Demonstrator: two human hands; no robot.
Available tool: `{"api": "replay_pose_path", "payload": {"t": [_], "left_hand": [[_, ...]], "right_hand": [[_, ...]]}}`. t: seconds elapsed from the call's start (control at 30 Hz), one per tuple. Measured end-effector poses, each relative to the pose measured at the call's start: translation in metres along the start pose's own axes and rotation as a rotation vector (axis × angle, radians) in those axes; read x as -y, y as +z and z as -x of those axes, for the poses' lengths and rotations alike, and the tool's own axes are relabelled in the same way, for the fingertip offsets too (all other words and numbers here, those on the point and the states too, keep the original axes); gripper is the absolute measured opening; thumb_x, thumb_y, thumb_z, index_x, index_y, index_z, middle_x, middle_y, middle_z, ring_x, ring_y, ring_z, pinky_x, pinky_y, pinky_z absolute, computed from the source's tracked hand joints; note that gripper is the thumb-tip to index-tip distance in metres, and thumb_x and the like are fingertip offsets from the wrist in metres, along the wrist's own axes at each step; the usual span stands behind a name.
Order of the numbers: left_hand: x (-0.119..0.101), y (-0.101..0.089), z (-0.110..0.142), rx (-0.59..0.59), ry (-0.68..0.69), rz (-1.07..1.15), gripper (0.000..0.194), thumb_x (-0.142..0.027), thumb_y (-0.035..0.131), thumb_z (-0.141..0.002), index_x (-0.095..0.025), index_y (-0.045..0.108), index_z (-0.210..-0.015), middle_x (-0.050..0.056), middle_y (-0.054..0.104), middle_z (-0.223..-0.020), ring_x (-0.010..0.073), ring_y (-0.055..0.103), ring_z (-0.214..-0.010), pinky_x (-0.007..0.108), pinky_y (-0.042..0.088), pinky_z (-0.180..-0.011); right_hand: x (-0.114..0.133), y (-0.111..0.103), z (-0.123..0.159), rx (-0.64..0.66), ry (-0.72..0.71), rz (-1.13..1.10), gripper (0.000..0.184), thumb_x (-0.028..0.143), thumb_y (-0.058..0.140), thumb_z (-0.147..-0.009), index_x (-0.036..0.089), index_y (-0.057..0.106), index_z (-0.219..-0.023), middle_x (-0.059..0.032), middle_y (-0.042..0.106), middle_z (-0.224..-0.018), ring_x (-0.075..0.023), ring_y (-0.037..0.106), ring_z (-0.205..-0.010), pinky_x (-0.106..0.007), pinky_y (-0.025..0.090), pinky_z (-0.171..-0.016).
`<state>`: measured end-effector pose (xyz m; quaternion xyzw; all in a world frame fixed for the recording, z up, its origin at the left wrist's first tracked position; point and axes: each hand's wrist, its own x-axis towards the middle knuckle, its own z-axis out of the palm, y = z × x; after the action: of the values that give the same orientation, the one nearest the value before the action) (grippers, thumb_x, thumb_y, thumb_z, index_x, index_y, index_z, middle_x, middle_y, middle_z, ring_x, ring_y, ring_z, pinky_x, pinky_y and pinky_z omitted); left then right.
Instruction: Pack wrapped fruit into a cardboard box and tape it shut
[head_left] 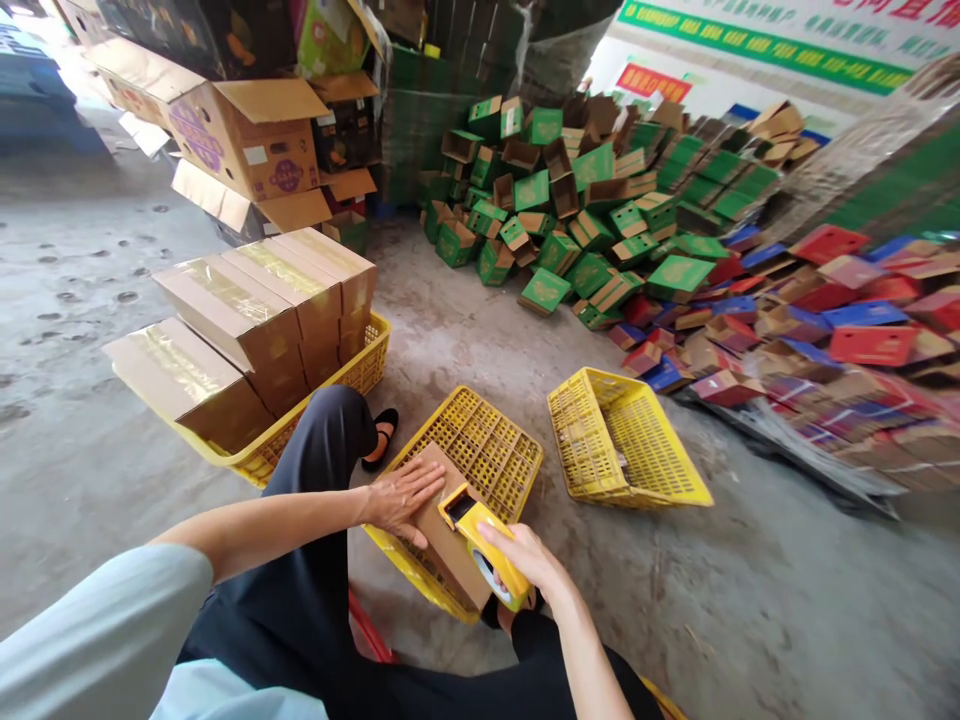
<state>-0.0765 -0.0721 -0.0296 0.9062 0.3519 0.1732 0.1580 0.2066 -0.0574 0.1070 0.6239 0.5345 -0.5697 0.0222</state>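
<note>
A brown cardboard box (444, 540) rests on an upturned yellow plastic crate (487, 445) in front of my knees. My left hand (403, 497) lies flat on the box's top, fingers stretched out and together, pressing it down. My right hand (529, 560) is closed round a yellow tape dispenser (484, 540), whose front end sits on the box's top near my left fingertips. A roll of tape shows in the dispenser under my right hand.
A yellow crate (360, 375) at the left holds several taped brown boxes (247, 320). Another yellow crate (626, 440) lies tipped at the right. Heaps of green boxes (570, 210) and red and blue boxes (825, 320) cover the floor behind. Stacked cartons (247, 140) stand at the far left.
</note>
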Motion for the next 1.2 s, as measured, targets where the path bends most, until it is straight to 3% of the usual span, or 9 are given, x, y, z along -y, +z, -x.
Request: {"api": "replay_pose_path", "payload": {"t": [0.23,0.5,0.67,0.8,0.97,1.2], "left_hand": [[-0.006,0.001,-0.017,0.121,0.085,0.099,0.116,-0.082,0.047,-0.089,-0.003,0.009,-0.165,0.028,0.015,-0.168,0.0394,0.015,-0.158,0.054,0.016,-0.128],[0.002,0.005,-0.017,0.076,0.085,0.102,0.114,-0.080,0.052,-0.088,-0.004,0.015,-0.164,0.027,0.019,-0.168,0.0411,0.019,-0.157,0.053,0.017,-0.128],[0.006,0.011,-0.017,0.091,0.083,0.101,0.114,-0.082,0.051,-0.087,-0.006,0.016,-0.164,0.028,0.018,-0.168,0.0400,0.018,-0.157,0.054,0.016,-0.128],[0.004,0.014,-0.016,0.095,0.081,0.101,0.117,-0.084,0.050,-0.086,-0.005,0.014,-0.164,0.029,0.017,-0.167,0.0415,0.017,-0.157,0.056,0.017,-0.127],[-0.007,0.012,-0.013,0.086,0.102,0.073,0.119,-0.084,0.050,-0.086,-0.004,0.009,-0.165,0.029,0.012,-0.168,0.0424,0.013,-0.157,0.059,0.014,-0.127],[-0.031,0.012,-0.029,0.139,0.259,0.091,0.116,-0.080,0.048,-0.090,-0.004,0.002,-0.165,0.027,0.018,-0.168,0.0376,0.017,-0.158,0.051,0.019,-0.128]], "right_hand": [[-0.006,0.000,-0.003,0.059,0.046,-0.038,0.042,0.058,0.058,-0.095,0.018,0.063,-0.084,-0.0040,0.067,-0.051,-0.0166,0.062,-0.041,-0.023,0.051,-0.042],[-0.007,0.001,-0.010,0.039,0.027,-0.021,0.045,0.060,0.057,-0.094,0.018,0.061,-0.081,-0.0040,0.065,-0.050,-0.0170,0.062,-0.042,-0.026,0.055,-0.045],[-0.018,-0.013,0.011,0.086,0.057,-0.018,0.044,0.062,0.058,-0.092,0.018,0.060,-0.084,-0.0035,0.065,-0.049,-0.0178,0.062,-0.041,-0.025,0.051,-0.041],[-0.034,-0.023,0.034,0.040,0.061,-0.033,0.046,0.065,0.056,-0.091,0.020,0.059,-0.084,-0.0022,0.066,-0.051,-0.0171,0.062,-0.042,-0.024,0.050,-0.043],[-0.046,-0.018,0.031,0.009,0.091,0.005,0.049,0.070,0.059,-0.088,0.021,0.058,-0.086,-0.0004,0.066,-0.050,-0.0185,0.065,-0.046,-0.024,0.051,-0.046],[-0.053,-0.019,0.029,0.023,0.029,-0.037,0.047,0.067,0.057,-0.091,0.020,0.059,-0.084,-0.0016,0.067,-0.052,-0.0168,0.065,-0.045,-0.023,0.053,-0.048]]}}
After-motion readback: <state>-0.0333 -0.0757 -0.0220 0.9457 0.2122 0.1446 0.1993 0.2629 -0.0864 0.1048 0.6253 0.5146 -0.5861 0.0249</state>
